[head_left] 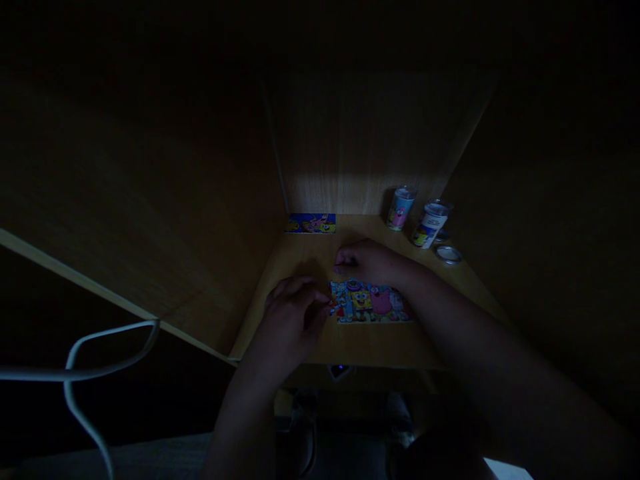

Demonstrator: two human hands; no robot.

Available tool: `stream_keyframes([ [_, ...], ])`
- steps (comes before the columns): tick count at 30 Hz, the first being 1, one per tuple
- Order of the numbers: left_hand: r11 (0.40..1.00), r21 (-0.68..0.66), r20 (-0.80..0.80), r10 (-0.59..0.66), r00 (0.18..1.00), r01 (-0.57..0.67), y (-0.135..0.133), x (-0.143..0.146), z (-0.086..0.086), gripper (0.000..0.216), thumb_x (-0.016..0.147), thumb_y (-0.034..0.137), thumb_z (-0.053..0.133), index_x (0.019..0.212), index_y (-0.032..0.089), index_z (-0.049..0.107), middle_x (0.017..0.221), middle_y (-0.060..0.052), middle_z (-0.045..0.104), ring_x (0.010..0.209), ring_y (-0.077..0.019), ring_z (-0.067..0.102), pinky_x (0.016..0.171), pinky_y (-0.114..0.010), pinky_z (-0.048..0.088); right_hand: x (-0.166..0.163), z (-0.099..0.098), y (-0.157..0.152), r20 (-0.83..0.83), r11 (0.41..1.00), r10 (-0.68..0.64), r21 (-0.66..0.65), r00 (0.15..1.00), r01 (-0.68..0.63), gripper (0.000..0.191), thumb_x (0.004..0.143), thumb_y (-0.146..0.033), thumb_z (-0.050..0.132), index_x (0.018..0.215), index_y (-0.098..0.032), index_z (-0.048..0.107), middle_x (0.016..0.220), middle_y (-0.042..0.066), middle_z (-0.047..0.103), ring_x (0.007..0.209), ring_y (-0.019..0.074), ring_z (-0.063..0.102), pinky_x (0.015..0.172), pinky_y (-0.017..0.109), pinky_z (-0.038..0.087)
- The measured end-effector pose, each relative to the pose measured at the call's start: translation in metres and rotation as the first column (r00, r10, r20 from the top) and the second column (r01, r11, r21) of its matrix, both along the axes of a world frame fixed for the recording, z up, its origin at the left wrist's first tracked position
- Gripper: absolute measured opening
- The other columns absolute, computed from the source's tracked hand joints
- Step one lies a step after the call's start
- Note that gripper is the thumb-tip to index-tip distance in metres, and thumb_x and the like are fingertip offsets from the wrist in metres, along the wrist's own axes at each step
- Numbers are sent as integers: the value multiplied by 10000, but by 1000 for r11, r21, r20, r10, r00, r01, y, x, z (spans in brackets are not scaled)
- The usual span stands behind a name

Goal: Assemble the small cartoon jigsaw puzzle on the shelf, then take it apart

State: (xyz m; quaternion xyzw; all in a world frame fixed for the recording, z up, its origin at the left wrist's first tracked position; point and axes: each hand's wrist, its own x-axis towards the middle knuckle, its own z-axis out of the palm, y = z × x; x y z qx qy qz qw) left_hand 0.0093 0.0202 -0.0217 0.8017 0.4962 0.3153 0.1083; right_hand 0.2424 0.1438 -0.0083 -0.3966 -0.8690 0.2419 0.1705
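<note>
A colourful jigsaw puzzle (pixel 373 303) with cartoon figures lies on the wooden surface between my forearms. At its ragged left edge, my left hand (pixel 295 303) pinches a small puzzle piece (pixel 331 309) between thumb and forefinger. My right hand (pixel 363 260) hovers over or rests by the puzzle's upper left edge, its fingers curled together. Whatever those fingers hold, if anything, is lost in the dim light. My right forearm covers part of the puzzle's right end.
A blue cartoon picture strip (pixel 311 223) lies by the back panel. Two printed canisters, one pink and blue (pixel 400 210) and one with a white label (pixel 430 225), stand at the back right near a round lid (pixel 449 255). Wooden walls enclose both sides. A white cable (pixel 75 393) hangs left.
</note>
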Motion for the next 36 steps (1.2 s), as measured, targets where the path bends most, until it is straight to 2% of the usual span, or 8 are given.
stream_keyframes([
  [8, 1000, 16, -12, 4, 1000, -4, 1, 1, -2, 68, 1002, 217, 736, 1032, 267, 771, 1215, -58, 734, 1186, -278, 664, 1071, -523, 540, -2, 3, -1, 25, 1000, -3, -22, 1000, 4, 144, 1016, -291, 682, 947, -184, 747, 810, -3, 731, 689, 130, 598, 654, 264, 363],
  [17, 999, 45, -21, -18, 1000, 19, -1, 4, 0, 118, 991, 160, 738, 1002, 275, 765, 1169, -43, 738, 1149, -270, 669, 1037, -495, 538, 0, -3, 1, -1, 1000, 14, 2, 1000, -14, 164, 1011, -323, 684, 955, -188, 759, 812, -3, 734, 698, 134, 603, 673, 269, 379],
  [23, 999, 50, -54, -19, 998, 21, -2, 4, 1, 86, 1002, 196, 735, 1000, 276, 768, 1165, -46, 734, 1134, -277, 667, 1036, -501, 530, 0, -4, 1, -13, 1000, 15, 9, 1000, -14, 179, 1013, -334, 687, 955, -180, 758, 794, -7, 721, 696, 131, 598, 669, 264, 378],
  [28, 995, 90, -19, -37, 999, 39, -3, 5, 3, 174, 1026, 143, 640, 1072, 269, 750, 1180, -46, 740, 1142, -269, 667, 1051, -488, 538, 0, -2, 1, -20, 1000, 14, -18, 1000, -14, 168, 1002, -330, 694, 966, -184, 768, 793, -5, 725, 686, 131, 593, 666, 260, 385],
  [30, 992, 125, 37, 27, 999, -31, -5, 0, 5, 239, 1031, 105, 568, 1130, 248, 732, 1157, -58, 746, 1123, -265, 678, 1032, -470, 555, 2, -2, 2, -36, 1000, 1, 3, 999, -1, 171, 996, -336, 693, 962, -185, 767, 782, -6, 719, 688, 134, 599, 667, 256, 389],
  [32, 973, 156, 81, 160, 984, -171, -7, -10, 8, 311, 993, 57, 522, 1178, 213, 718, 1138, -79, 750, 1100, -273, 696, 1005, -456, 578, 6, -1, 5, -79, 998, -41, 46, 996, 44, 180, 993, -342, 682, 939, -188, 758, 769, -9, 710, 685, 136, 599, 667, 255, 391],
  [35, 919, 143, 13, 371, 929, -369, -12, -25, 11, 531, 834, -30, 508, 1279, 178, 709, 1218, -111, 740, 1148, -301, 701, 1019, -444, 599, 14, 1, 9, -162, 977, -155, 124, 975, 176, 313, 1017, -442, 641, 856, -189, 730, 711, -13, 671, 651, 140, 571, 643, 263, 375],
  [36, 906, 131, -14, 407, 913, -402, -13, -29, 11, 574, 802, -43, 502, 1294, 170, 709, 1234, -116, 738, 1151, -301, 707, 1028, -437, 602, 16, 2, 10, -191, 963, -200, 142, 961, 229, 388, 1035, -499, 607, 835, -189, 726, 684, -13, 653, 638, 144, 562, 632, 269, 370],
])
